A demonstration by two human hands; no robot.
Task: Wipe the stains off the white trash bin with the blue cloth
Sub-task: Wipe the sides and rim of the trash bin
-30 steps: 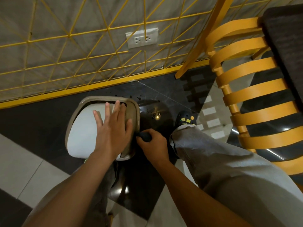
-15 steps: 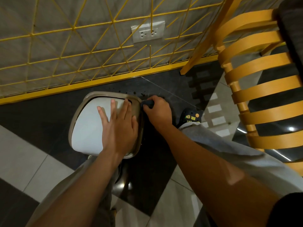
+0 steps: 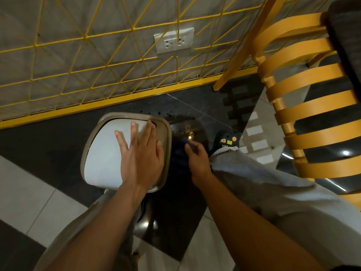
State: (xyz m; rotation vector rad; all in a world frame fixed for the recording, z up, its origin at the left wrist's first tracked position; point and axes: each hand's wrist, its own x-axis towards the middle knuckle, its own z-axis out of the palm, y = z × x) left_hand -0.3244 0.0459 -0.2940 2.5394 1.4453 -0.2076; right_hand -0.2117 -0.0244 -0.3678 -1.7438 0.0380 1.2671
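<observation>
the white trash bin [image 3: 101, 157] stood on the dark floor [image 3: 48, 137] in the middle left of the frame, just below the yellow grid [image 3: 97, 61] on the wall. seen from above, it showed a white swing lid inside a grey-brown rim. the left hand [image 3: 141, 157] lay flat on the right half of that lid with straight, spread fingers [image 3: 133, 133], pressing down and gripping nothing. this looked like a steadying hold. a bin like this is probably light, hollow plastic, stiff in the rim but smooth and ready to slide or tip on glossy tile. the lid would likely swing under a push, so the rim seemed the safer place to bear on. just right of the rim, low against the bin's side wall, was the blue cloth [image 3: 179, 153], a dark, soft wad that was hard to make out in the shadow. the right hand [image 3: 198, 159] had its fingers curled around it, thumb toward the bin. whether the cloth touched the wall at that moment could not be told. being limp, it would need to be bunched in the palm and pressed firmly to scrub. no stains could be seen from this angle. farther right were a dark shoe [image 3: 227, 139] and an orange slatted chair [image 3: 312, 118].
</observation>
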